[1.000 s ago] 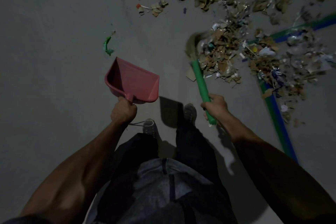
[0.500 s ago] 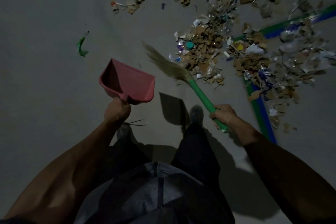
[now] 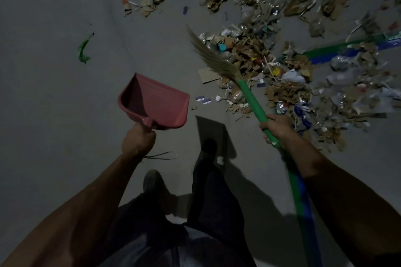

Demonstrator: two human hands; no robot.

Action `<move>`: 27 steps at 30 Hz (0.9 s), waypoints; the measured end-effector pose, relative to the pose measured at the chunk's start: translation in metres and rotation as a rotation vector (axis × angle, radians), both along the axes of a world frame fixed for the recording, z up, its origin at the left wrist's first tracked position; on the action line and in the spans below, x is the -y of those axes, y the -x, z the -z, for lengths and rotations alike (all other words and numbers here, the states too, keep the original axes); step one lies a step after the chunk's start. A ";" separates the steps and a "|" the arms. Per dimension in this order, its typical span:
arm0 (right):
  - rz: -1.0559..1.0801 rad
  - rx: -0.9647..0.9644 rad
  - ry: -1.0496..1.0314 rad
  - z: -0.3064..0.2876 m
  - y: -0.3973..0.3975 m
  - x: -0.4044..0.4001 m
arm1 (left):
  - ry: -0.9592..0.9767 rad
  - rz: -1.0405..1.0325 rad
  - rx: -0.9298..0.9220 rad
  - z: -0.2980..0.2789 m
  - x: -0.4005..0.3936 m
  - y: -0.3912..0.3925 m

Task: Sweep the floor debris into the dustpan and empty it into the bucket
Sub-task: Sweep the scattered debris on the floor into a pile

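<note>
The left hand grips the handle of the red dustpan, held above the floor. The right hand grips the green broom, its bristles at the left edge of the debris spread far right.

Grey concrete floor, dimly lit. Dense debris pile on it at upper right: torn brown cardboard, paper scraps, crumpled foil and plastic. Thinner scatter towards top centre. Single green scrap lies alone at left, well apart from the pile. Flat cardboard piece at the pile's near edge. Green-and-blue tape stripes on the floor, partly covered by debris. Two dark shoes stand on it.
</note>
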State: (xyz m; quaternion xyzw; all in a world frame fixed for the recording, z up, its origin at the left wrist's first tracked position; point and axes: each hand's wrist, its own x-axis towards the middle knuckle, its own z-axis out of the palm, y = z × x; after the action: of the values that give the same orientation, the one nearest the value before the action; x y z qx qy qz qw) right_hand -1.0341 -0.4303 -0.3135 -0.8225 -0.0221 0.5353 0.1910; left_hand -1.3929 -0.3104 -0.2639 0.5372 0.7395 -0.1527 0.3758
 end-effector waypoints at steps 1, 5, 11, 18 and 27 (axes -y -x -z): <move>0.009 0.004 -0.006 0.003 -0.006 -0.003 | -0.005 0.002 0.000 0.000 0.000 -0.005; 0.062 0.020 -0.039 0.009 -0.028 -0.020 | -0.027 -0.004 0.000 0.003 -0.004 -0.023; 0.213 -0.038 -0.058 0.016 -0.072 -0.059 | -0.046 0.028 -0.019 0.009 -0.009 -0.041; 0.416 -0.007 -0.227 -0.017 -0.052 -0.056 | -0.045 0.052 -0.008 0.009 -0.002 -0.048; 0.282 -0.156 -0.222 -0.093 0.079 0.021 | -0.044 0.062 0.004 -0.019 0.010 -0.037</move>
State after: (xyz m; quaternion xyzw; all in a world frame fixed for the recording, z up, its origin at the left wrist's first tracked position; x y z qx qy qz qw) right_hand -1.1136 -0.4510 -0.2205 -0.7474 0.0491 0.5596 0.3547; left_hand -1.3560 -0.3200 -0.2450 0.5681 0.7250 -0.1471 0.3606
